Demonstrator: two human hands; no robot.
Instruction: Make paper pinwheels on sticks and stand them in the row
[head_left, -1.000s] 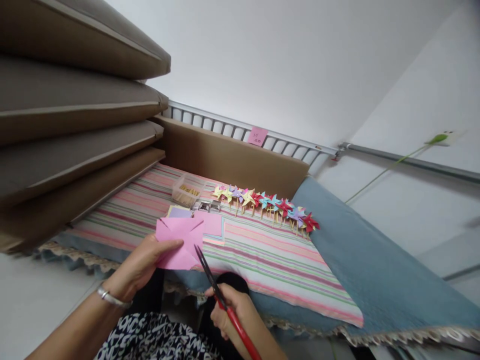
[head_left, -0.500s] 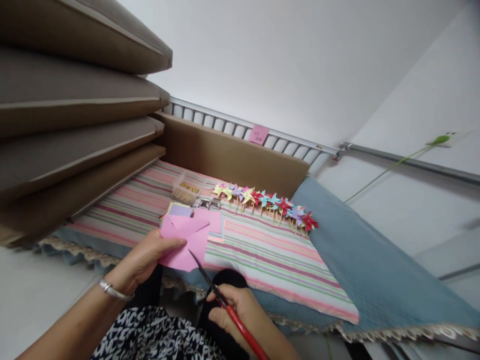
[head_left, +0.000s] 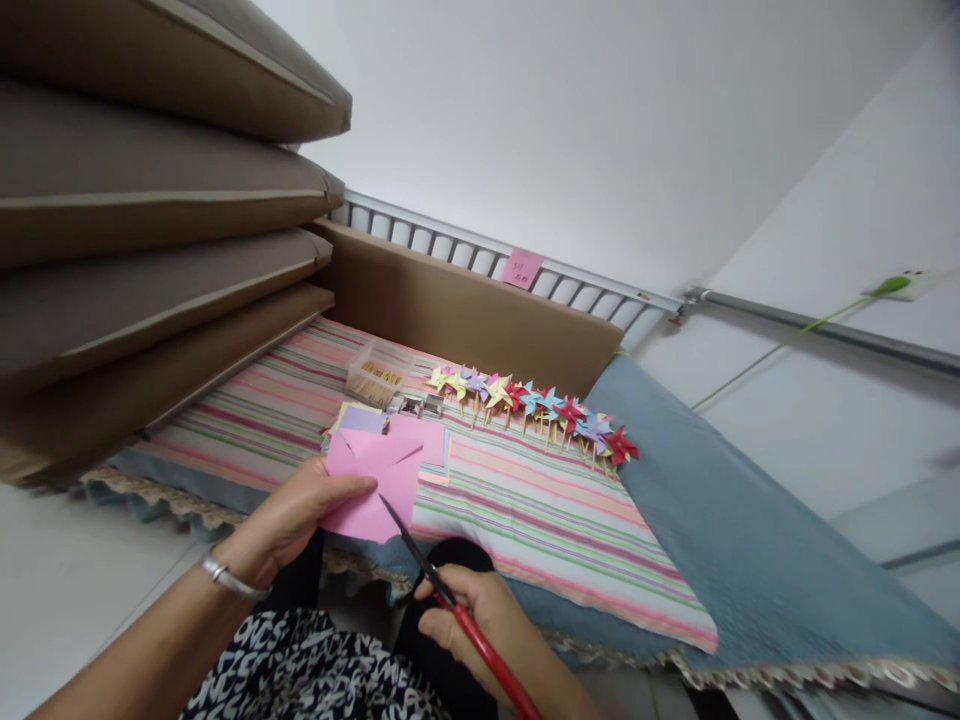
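Note:
A square of pink paper (head_left: 386, 490) is pinched between the thumb and fingers of my left hand (head_left: 311, 505). Slits run inward from its far corners. In my right hand (head_left: 491, 620) is a pair of scissors (head_left: 433, 577) with red handles and dark blades. The blade tip points up-left and sits over or against the middle of the paper; I cannot tell which. Just beyond, more pink paper (head_left: 424, 440) and a stack of coloured squares (head_left: 361, 419) lie on the striped cloth (head_left: 559, 530).
A row of paper pinwheels (head_left: 532, 400) on sticks lies toward the back. A clear box (head_left: 365, 375) of small sticks stands beside small metallic items (head_left: 416, 404). Stacked brown cushions (head_left: 165, 225) rise on the left. A pink note (head_left: 523, 268) hangs on the white radiator (head_left: 442, 247).
Both hands keep their holds on the paper and scissors. The view has shifted slightly, and little else has moved.

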